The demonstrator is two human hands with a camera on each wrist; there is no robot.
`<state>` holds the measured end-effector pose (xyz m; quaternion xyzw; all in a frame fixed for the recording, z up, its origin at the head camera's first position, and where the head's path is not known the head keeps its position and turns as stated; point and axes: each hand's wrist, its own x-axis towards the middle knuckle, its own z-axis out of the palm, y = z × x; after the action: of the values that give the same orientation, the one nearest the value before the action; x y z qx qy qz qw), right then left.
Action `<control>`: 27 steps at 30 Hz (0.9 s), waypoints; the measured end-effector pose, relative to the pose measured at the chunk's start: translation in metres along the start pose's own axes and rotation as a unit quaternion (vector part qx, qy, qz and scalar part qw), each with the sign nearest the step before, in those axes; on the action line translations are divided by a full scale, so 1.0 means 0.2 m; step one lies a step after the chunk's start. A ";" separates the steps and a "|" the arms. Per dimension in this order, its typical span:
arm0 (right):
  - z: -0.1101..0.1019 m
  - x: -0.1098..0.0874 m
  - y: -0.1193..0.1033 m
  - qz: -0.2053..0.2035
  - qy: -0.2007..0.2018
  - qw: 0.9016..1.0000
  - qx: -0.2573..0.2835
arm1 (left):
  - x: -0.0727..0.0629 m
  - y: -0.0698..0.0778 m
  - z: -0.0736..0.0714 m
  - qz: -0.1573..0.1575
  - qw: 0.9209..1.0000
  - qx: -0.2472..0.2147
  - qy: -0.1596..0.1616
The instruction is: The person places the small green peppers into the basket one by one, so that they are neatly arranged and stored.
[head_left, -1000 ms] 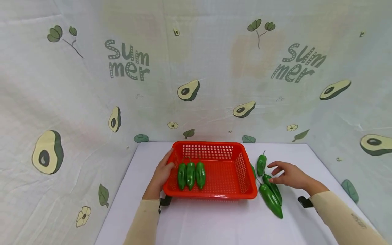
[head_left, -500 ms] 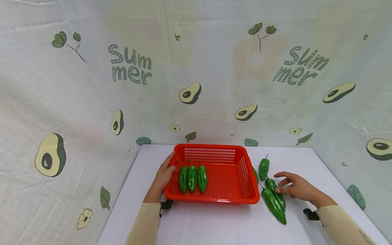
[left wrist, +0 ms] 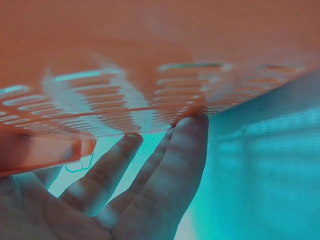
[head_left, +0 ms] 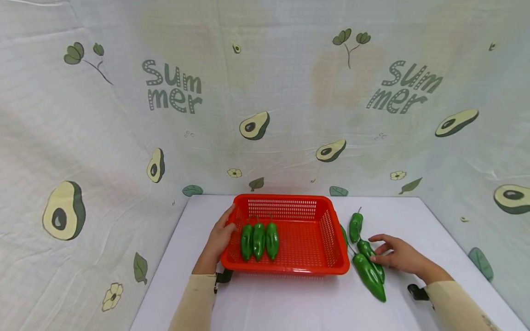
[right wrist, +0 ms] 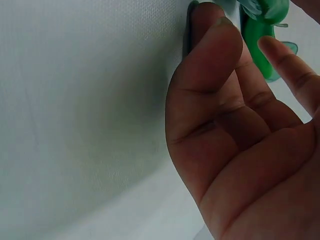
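My left hand (head_left: 218, 240) grips the left rim of a red plastic basket (head_left: 285, 265), thumb over the edge. In the left wrist view its fingers (left wrist: 170, 170) press against the slotted outer wall. Several green chili peppers (head_left: 259, 241) lie side by side in the basket's left part. To the right of the basket, my right hand (head_left: 397, 255) touches a green chili pepper (head_left: 365, 248) with the thumb tip; its index finger sits apart above. A larger chili pepper (head_left: 370, 278) lies just in front, another chili pepper (head_left: 355, 227) behind. The right hand's other fingertips are partly hidden.
One more chili pepper (head_left: 344, 235) lies against the basket's right side, mostly hidden. A white cloth covers the table (head_left: 290, 303). Patterned cloth (head_left: 290, 92) hangs at the back and both sides.
My right hand has lowered toward the middle chili pepper and stays at it over the last half second. The left hand keeps its place on the basket; the head view shifted slightly.
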<state>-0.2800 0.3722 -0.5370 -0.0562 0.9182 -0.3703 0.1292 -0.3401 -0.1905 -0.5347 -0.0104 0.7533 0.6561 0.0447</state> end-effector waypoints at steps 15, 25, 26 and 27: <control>0.01 0.01 -0.04 -0.009 -0.021 1.000 -0.014 | 0.01 -0.01 -0.02 -0.011 1.000 0.007 0.008; 0.02 -0.01 -0.04 -0.018 -0.022 1.000 -0.014 | 0.02 -0.01 -0.01 -0.010 1.000 0.009 0.004; 0.02 -0.01 -0.04 -0.017 -0.017 1.000 -0.014 | 0.02 -0.01 -0.01 -0.010 1.000 0.008 0.003; 0.02 -0.01 -0.04 -0.015 -0.013 1.000 -0.013 | 0.02 -0.01 -0.01 -0.009 1.000 0.008 0.003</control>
<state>-0.2763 0.3640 -0.5329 -0.0770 0.9203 -0.3591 0.1348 -0.3439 -0.1918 -0.5367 -0.0188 0.7587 0.6493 0.0490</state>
